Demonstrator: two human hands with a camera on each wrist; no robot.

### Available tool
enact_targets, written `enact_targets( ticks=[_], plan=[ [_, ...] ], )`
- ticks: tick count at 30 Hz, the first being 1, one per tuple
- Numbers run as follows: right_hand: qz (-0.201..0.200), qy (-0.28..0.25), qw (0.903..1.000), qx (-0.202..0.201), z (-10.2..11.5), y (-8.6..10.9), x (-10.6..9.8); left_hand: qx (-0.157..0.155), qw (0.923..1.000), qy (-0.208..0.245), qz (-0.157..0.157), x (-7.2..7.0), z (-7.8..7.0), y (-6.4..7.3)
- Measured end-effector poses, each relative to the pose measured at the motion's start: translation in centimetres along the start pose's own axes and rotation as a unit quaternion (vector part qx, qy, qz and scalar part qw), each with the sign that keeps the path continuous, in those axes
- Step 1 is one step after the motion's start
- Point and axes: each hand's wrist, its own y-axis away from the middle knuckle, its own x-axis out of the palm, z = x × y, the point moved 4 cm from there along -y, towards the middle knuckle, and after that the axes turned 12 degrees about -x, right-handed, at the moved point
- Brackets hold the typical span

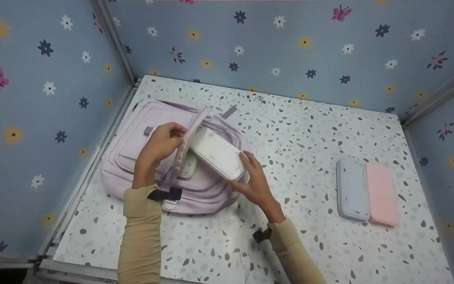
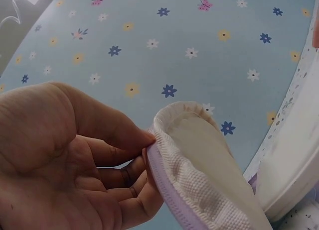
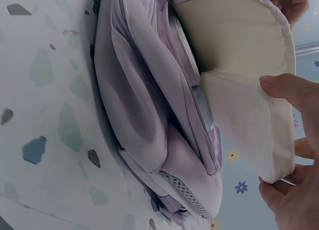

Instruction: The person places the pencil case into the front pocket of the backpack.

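A lilac backpack [image 1: 132,142] lies on the speckled table with its front compartment unzipped. My left hand [image 1: 162,144] pinches the edge of the backpack's front flap [image 2: 184,180] between thumb and fingers, holding it away from the bag. In my right hand [image 1: 256,181] is the outer end of a white pencil case [image 1: 219,154], thumb on one side and fingers on the other. The case slants across the opening, its far end behind the flap edge in the head view. Another pale case [image 1: 188,166] shows partly inside the compartment, below the white one.
On the right of the table [image 1: 290,150], a light grey-blue case [image 1: 353,189] and a pink case [image 1: 382,194] lie side by side. Flower-patterned panels [image 1: 250,43] stand around the table at the back and both sides.
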Motion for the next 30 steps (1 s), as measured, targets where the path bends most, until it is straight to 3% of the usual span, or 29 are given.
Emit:
enact_targets(
  ticks=[3, 7, 12, 30],
  plan=[
    [0.003, -0.015, 0.9998, 0.012, -0.5, -0.3, 0.0, 0.002, 1.0, 0.0, -0.003, 0.0, -0.1, 0.0],
    [-0.026, -0.03, 0.999, 0.022, -1.0, -0.7, -0.4, 0.008, 0.9999, -0.004, -0.01, -0.1, -0.3, 0.1],
    [-0.04, -0.027, 0.9987, 0.014, -1.6, -0.9, -0.6, 0.012, 0.9997, -0.007, -0.021, -0.1, -0.5, 0.1],
    [0.022, -0.012, 0.999, 0.037, -2.3, -3.9, 0.7, 0.028, 0.9992, -0.014, -0.024, 0.5, -1.4, 0.0]
  ],
)
